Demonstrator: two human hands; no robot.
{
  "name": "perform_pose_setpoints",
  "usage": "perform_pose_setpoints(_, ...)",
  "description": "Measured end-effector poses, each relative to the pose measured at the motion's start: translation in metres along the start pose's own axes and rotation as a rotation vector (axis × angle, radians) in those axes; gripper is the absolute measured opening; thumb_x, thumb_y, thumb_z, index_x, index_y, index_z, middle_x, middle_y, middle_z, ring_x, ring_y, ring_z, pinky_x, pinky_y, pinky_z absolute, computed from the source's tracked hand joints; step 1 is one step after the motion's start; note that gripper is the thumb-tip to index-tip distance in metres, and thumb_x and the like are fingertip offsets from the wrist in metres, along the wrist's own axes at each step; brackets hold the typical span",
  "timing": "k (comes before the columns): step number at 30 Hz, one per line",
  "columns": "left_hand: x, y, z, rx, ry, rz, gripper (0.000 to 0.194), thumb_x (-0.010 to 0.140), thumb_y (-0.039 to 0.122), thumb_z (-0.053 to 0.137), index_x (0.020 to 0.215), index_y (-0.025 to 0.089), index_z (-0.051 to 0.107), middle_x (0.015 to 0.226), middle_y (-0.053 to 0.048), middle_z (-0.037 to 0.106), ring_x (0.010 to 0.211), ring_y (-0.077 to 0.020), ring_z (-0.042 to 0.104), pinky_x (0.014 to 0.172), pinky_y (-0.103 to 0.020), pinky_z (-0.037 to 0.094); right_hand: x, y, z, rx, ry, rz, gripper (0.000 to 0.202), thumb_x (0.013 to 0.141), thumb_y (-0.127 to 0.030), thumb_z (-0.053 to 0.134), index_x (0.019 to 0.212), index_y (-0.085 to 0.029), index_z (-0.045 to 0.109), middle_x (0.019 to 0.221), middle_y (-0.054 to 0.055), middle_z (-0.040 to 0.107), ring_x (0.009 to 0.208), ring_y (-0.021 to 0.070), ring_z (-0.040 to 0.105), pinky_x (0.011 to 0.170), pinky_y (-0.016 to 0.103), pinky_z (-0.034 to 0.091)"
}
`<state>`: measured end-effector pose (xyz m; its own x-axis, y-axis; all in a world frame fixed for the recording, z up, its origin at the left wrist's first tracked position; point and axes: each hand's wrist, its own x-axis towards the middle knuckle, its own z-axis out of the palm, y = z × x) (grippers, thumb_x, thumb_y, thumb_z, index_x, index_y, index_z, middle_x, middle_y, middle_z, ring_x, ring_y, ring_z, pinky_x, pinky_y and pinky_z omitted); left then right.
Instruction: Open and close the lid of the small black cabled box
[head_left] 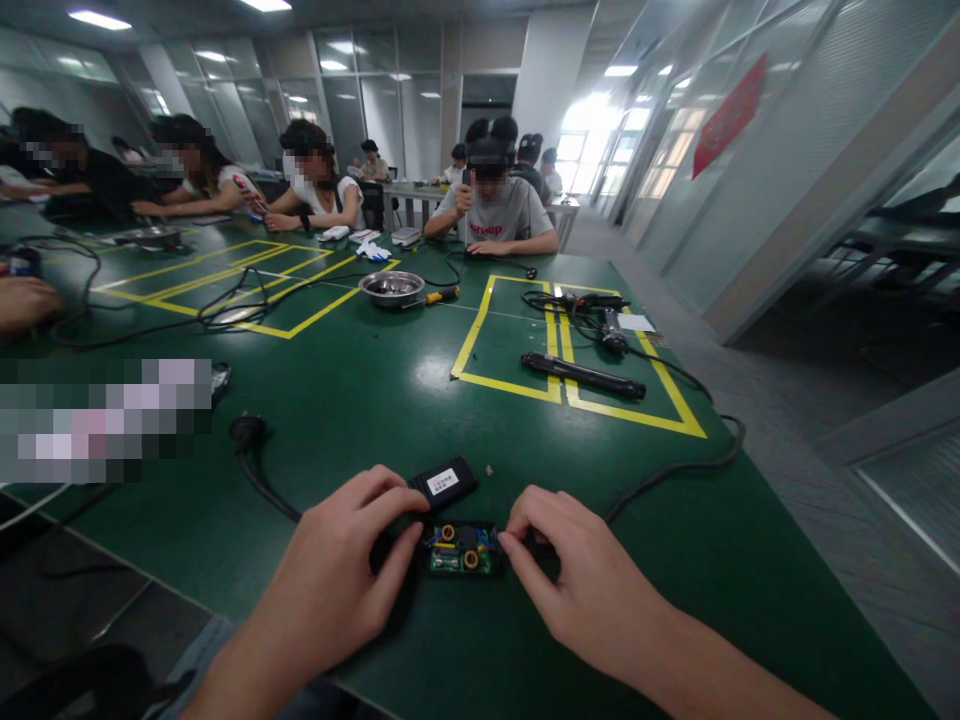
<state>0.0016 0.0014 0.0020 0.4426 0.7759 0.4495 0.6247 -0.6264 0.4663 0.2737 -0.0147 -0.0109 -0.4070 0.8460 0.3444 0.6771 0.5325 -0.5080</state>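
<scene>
L hand (337, 560) has thumb + index close together at L end of the open black casing (498, 565); R hand (577, 570) has fingertips bunched at its R end. Can't tell if either pinches wall or cord. Casing sits on green tabletop (360, 400), between hands, labelled cover (442, 482) just behind. Main risk: tug on plug cord (274, 495) or R cord (675, 468) could strain thin wires (484, 542)/joints. Poss. slip: fingertip hits toroid coil (470, 560), b/c space is tight.

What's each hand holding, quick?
Left hand: fingers at left end of open case; grip unclear.
Right hand: fingers at its right end; grip unclear.
</scene>
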Motion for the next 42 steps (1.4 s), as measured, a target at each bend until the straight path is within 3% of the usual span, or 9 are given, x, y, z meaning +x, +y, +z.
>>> perform_pose_setpoints(4,0.0,-0.006,0.005,0.106,-0.004,0.029,0.043,0.11,0.018,0.054,0.138,0.035,0.082,0.146,-0.009,0.078,0.129,-0.0338,0.074,0.105,-0.054,0.063,0.0,0.0,0.0,-0.011,-0.009,0.0,0.022,0.103,-0.007,0.06,0.089,-0.024,0.056,0.086,0.002,0.069,0.081,0.0234,0.067,0.076,0.039,0.05)
perform_pose_setpoints(7,0.0,-0.013,0.009,0.128,-0.034,-0.066,0.037,0.11,0.024,0.059,0.134,0.034,0.085,0.145,-0.008,0.081,0.13,-0.0359,0.076,0.109,-0.061,0.063,0.0,0.001,-0.001,0.004,-0.02,0.016,0.023,0.104,-0.007,0.06,0.089,-0.024,0.056,0.089,0.002,0.07,0.084,0.0239,0.066,0.078,0.04,0.05)
perform_pose_setpoints(12,0.0,-0.025,0.01,0.081,0.078,-0.215,0.017,0.103,0.031,0.075,0.113,0.027,0.087,0.121,-0.008,0.088,0.109,-0.0324,0.083,0.1,-0.051,0.068,0.002,0.0,-0.002,0.023,-0.055,0.018,0.022,0.104,-0.008,0.059,0.089,-0.024,0.055,0.09,0.004,0.069,0.085,0.0247,0.066,0.078,0.041,0.05)
perform_pose_setpoints(15,0.0,-0.023,0.007,0.043,0.144,-0.156,0.018,0.105,0.03,0.073,0.118,0.026,0.084,0.117,-0.008,0.088,0.105,-0.0308,0.083,0.098,-0.048,0.069,0.001,-0.001,-0.002,0.029,-0.06,0.048,0.019,0.104,-0.009,0.057,0.092,-0.025,0.057,0.09,0.004,0.069,0.084,0.0254,0.065,0.077,0.042,0.05)
perform_pose_setpoints(17,-0.001,-0.018,0.004,-0.008,0.16,-0.068,0.02,0.108,0.028,0.07,0.124,0.026,0.082,0.123,-0.009,0.087,0.111,-0.0299,0.082,0.101,-0.046,0.069,-0.002,-0.001,-0.003,0.072,-0.03,0.08,0.017,0.1,-0.01,0.059,0.108,-0.025,0.059,0.096,0.005,0.07,0.087,0.0259,0.066,0.078,0.042,0.053)
perform_pose_setpoints(20,-0.003,-0.007,-0.002,-0.145,0.056,0.072,0.027,0.11,0.02,0.067,0.13,0.031,0.082,0.131,-0.007,0.085,0.118,-0.0255,0.08,0.102,-0.038,0.067,-0.008,-0.001,-0.003,0.143,0.012,0.061,0.06,0.087,-0.008,0.066,0.142,-0.024,0.05,0.113,0.007,0.072,0.097,0.0269,0.068,0.088,0.044,0.057)
perform_pose_setpoints(22,-0.004,-0.001,-0.004,-0.218,-0.049,0.115,0.032,0.109,0.014,0.067,0.13,0.034,0.082,0.13,-0.005,0.084,0.116,-0.0232,0.08,0.099,-0.034,0.067,-0.009,-0.002,-0.005,0.145,0.005,0.024,0.073,0.081,-0.008,0.069,0.149,-0.025,0.048,0.12,0.008,0.073,0.1,0.0278,0.069,0.094,0.048,0.056)
perform_pose_setpoints(28,-0.002,0.002,-0.004,-0.255,-0.13,0.101,0.036,0.105,0.01,0.069,0.13,0.032,0.083,0.129,-0.007,0.083,0.114,-0.0242,0.078,0.099,-0.036,0.066,0.002,-0.008,-0.01,0.108,-0.134,0.043,0.032,0.091,-0.016,0.08,0.12,-0.025,0.07,0.119,0.008,0.078,0.109,0.0315,0.072,0.097,0.051,0.052)
perform_pose_setpoints(42,0.002,0.0,-0.003,-0.276,-0.153,0.077,0.03,0.105,0.014,0.073,0.129,0.03,0.082,0.124,-0.007,0.085,0.112,-0.0248,0.079,0.097,-0.036,0.067,0.004,-0.007,-0.01,0.116,-0.13,0.046,0.033,0.091,-0.013,0.086,0.119,-0.025,0.075,0.119,0.007,0.081,0.108,0.0296,0.075,0.094,0.047,0.056)
